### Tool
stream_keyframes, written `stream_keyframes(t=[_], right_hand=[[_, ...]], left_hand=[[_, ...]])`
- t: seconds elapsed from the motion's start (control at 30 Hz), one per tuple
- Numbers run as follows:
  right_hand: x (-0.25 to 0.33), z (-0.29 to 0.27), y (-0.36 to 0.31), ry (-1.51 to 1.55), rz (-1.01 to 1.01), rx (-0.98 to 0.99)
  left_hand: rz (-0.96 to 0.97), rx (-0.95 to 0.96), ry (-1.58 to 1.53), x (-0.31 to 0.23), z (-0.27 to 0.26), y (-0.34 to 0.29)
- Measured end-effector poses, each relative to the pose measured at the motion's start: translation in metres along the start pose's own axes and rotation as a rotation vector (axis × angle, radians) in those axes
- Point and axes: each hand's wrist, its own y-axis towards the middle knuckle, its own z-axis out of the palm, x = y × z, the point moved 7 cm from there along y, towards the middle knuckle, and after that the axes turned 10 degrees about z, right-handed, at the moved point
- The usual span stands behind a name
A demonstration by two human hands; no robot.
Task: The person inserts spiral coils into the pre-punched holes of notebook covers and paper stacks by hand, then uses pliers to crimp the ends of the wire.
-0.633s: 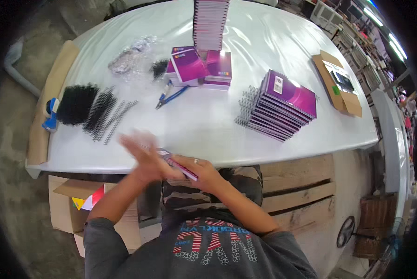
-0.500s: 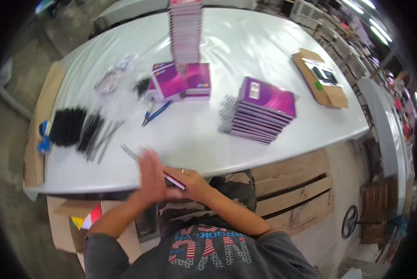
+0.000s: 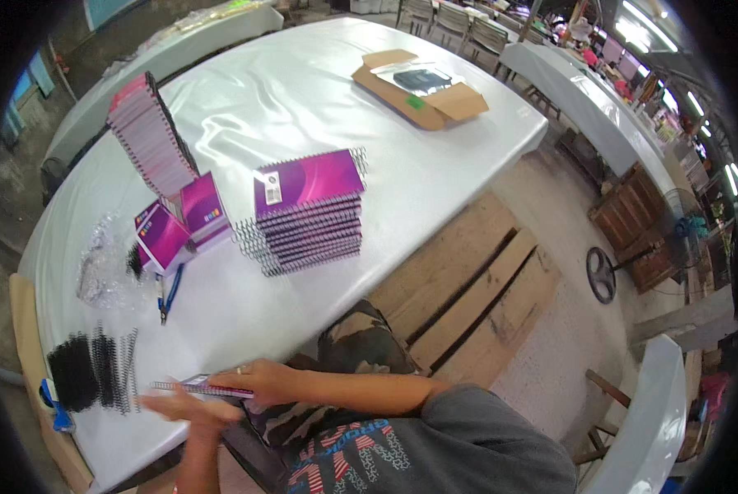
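My right hand (image 3: 262,383) is closed around a thin spiral notebook (image 3: 230,390) with a purple cover, held at the near table edge above my lap. A wire coil (image 3: 168,384) runs along the notebook's edge and sticks out past its left end. My left hand (image 3: 189,407), slightly blurred, has its fingers stretched out flat just below the coil; whether it touches the coil I cannot tell. Loose black coils (image 3: 109,368) lie in a row to the left. Ahead of my hands are blue-handled pliers (image 3: 169,295).
A stack of purple spiral notebooks (image 3: 311,198) stands mid-table, with projecting coils. Further left are more purple notebooks (image 3: 165,237), a tall stack (image 3: 151,136) and clear plastic (image 3: 109,263). An opened cardboard box (image 3: 418,103) lies at the back. A blue tape dispenser (image 3: 56,407) sits at the left edge.
The view has swung to the right, so the table's things appear further left. My right hand still grips the notebook, and my left hand is now stretched flat beside the coil.
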Motion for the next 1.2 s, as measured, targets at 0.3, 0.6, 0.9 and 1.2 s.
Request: stream_keyframes(t=[0.3, 0.6, 0.9, 1.2], right_hand=[[0.007, -0.010, -0.002, 0.106, -0.064, -0.055], [0.034, -0.016, -0.004, 0.275, 0.045, 0.078], [0.107, -0.095, 0.008, -0.474, 0.062, -0.059], [0.051, -0.108, 0.017, -0.027, 0.393, -0.114]], left_hand=[[-0.034, -0.049, -0.119, -0.014, 0.004, -0.028], [-0.613, 0.149, -0.772, -0.023, -0.010, 0.002], [-1.141, 0.069, -1.000, 0.042, -0.021, 0.025], [-1.384, -0.260, -1.362, 0.020, 0.034, 0.014]])
